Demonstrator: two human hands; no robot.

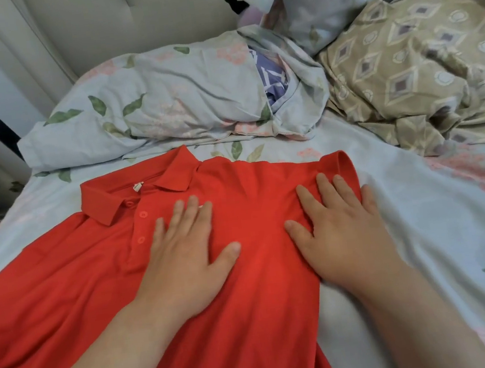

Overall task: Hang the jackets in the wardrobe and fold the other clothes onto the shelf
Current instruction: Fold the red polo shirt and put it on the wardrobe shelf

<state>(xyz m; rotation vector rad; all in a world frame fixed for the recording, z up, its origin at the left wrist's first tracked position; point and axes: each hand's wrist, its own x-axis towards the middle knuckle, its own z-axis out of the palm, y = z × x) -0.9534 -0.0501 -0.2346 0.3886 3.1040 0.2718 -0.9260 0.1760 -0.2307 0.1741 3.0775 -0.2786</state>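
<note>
- Shirt (259, 260), red, lies flat on the bed (436, 222), collar toward the pillow (166, 107).
- We press our left hand (183, 260) and right hand (343, 232) on it, fingers straight and spread.

A home bedroom: a bed (421, 224) with a padded headboard (126, 21), floral pillow (151, 109) and rumpled quilt (419, 73).

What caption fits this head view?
Left hand and right hand press flat on a red polo shirt spread over a floral bedsheet.
</note>
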